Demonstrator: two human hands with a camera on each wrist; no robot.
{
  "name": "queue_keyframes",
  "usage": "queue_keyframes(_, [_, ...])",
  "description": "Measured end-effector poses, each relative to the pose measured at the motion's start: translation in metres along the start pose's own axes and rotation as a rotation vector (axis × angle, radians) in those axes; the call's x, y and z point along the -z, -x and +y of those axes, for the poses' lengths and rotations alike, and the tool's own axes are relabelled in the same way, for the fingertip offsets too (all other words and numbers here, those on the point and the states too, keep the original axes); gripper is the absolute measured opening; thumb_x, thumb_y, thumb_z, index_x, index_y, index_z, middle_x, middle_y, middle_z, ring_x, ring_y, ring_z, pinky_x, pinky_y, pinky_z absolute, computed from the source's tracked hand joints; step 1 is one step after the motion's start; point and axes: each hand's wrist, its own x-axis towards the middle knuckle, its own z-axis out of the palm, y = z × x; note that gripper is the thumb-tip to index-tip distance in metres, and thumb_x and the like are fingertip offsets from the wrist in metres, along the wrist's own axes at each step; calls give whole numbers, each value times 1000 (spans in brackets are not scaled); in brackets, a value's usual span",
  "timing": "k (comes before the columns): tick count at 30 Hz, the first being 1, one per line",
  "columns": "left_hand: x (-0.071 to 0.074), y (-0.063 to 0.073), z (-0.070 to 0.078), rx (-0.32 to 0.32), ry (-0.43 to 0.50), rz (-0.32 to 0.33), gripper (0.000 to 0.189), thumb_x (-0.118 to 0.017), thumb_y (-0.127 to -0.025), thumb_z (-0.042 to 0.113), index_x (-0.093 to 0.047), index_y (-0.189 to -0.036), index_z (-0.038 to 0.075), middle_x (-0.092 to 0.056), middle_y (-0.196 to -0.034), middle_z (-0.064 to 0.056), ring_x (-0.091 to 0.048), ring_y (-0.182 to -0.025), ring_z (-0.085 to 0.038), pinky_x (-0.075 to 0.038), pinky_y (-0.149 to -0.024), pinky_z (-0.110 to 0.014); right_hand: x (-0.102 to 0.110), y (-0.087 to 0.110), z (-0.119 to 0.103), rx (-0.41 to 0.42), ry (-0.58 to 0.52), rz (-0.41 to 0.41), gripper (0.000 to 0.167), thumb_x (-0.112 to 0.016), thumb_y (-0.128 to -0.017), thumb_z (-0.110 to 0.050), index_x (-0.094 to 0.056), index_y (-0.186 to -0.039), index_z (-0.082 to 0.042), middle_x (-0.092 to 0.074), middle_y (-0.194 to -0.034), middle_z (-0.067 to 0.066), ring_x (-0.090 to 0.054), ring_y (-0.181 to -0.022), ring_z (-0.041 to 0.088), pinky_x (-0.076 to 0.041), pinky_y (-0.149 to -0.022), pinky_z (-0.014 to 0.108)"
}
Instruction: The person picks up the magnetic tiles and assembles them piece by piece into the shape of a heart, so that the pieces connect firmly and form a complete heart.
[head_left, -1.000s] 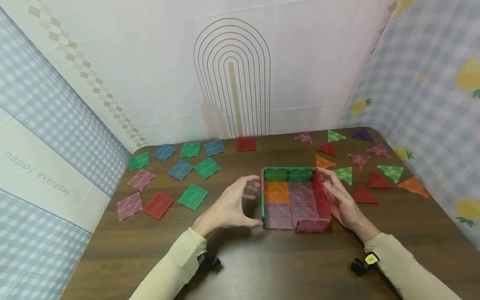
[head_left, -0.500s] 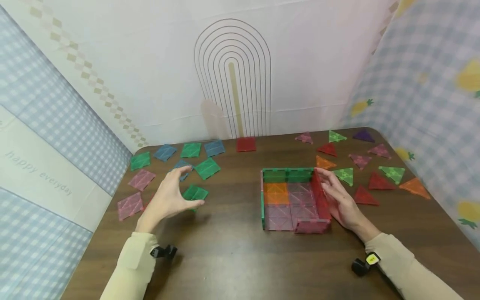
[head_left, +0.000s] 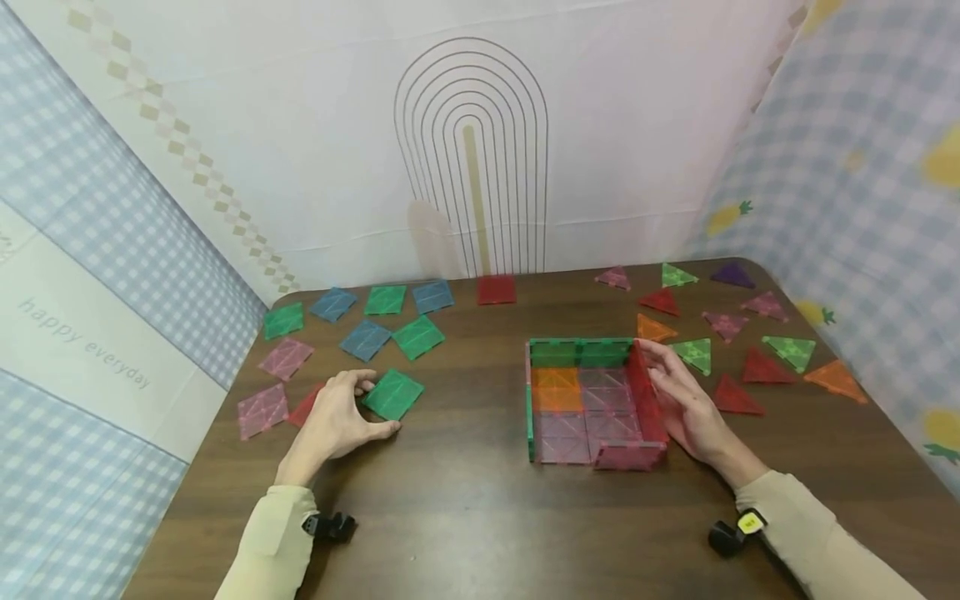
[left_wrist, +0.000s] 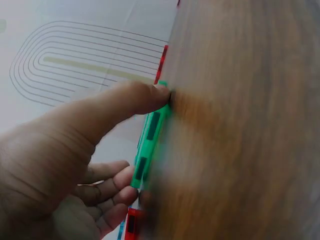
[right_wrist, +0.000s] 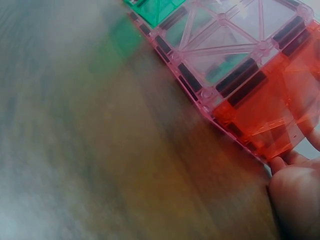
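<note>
My left hand (head_left: 333, 421) is at a flat green square magnetic tile (head_left: 394, 395), thumb at its near corner and fingers at its left side. In the left wrist view that green tile (left_wrist: 148, 142) shows edge-on between thumb and fingertips. My right hand (head_left: 692, 408) rests its fingers along the outside of the red wall (head_left: 647, 392) of a low box of magnetic tiles. The box has a green back wall (head_left: 581, 352), a pink tile (head_left: 630, 455) upright at the front right, and a floor of orange (head_left: 557, 389) and pink tiles.
Blue, green, pink and red square tiles lie at the left, among them a blue tile (head_left: 365, 340) and a pink tile (head_left: 262, 411). A red square (head_left: 497, 289) lies at the back. Triangles, such as an orange triangle (head_left: 836, 381), are scattered at the right.
My left hand has moved left from the box's left wall to the green square tile and come down beside it. My right hand has stayed at the red wall; the box looks unchanged.
</note>
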Motion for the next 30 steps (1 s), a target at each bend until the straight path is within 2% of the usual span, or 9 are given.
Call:
queue_keyframes(4, [-3,0,5,-50,125,18,88,-98,-79,26,-58,-153,1,-70,-135,-14,-67,-122,-34,-58,-105,-53,1,0,0,-8,3,-1,52,-25,-121,-14,-19,-171,1,-19,-170,8,-24,-156,12,-28,-119,19])
queue_keyframes(11, [-13,1,24,-205,514,10,88,-95,-80,3,-53,-158,2,-69,-141,-19,-69,-130,-35,-60,-109,-43,1,1,-1,-14,11,-8,53,-25,-122,-14,-17,-172,1,-15,-172,9,-22,-158,8,-28,-120,17])
queue_keyframes(14, [-19,0,33,-262,610,-1,83,-98,-80,2,-59,-154,5,-67,-142,-22,-70,-130,-38,-61,-107,-39,1,1,0,-13,9,-4,53,-25,-122,-14,-17,-172,2,-16,-172,10,-23,-158,9,-28,-120,17])
queue_keyframes(16, [-23,0,38,-288,630,-4,77,-101,-80,6,-66,-148,6,-67,-141,-22,-72,-125,-36,-63,-103,-38,1,0,1,-9,8,-2,53,-25,-122,-14,-16,-172,2,-18,-171,10,-24,-158,10,-29,-120,18])
queue_keyframes(20, [-29,1,44,-326,604,10,60,-105,-77,15,-77,-129,4,-72,-127,-14,-77,-108,-26,-66,-95,-40,2,0,3,-8,10,-2,53,-25,-122,-13,-16,-172,3,-19,-171,9,-24,-158,9,-28,-121,17])
queue_keyframes(24, [-31,-1,46,-354,557,27,48,-108,-73,20,-82,-112,10,-77,-114,-6,-79,-99,-19,-66,-93,-37,2,-1,3,-7,6,1,53,-25,-122,-13,-17,-171,3,-20,-170,8,-24,-157,10,-28,-120,18])
queue_keyframes(26, [-31,-1,47,-365,543,29,43,-108,-73,16,-82,-107,13,-78,-112,-3,-79,-97,-20,-66,-92,-35,2,-1,1,-8,5,4,52,-26,-122,-14,-18,-171,2,-21,-170,8,-25,-157,9,-28,-120,18])
queue_keyframes(30, [-30,-1,50,-376,552,6,33,-96,-82,-4,-82,-104,16,-78,-107,-2,-79,-92,-24,-68,-87,-38,1,0,0,-18,5,7,52,-26,-122,-14,-19,-172,-1,-20,-170,7,-24,-157,8,-29,-120,17])
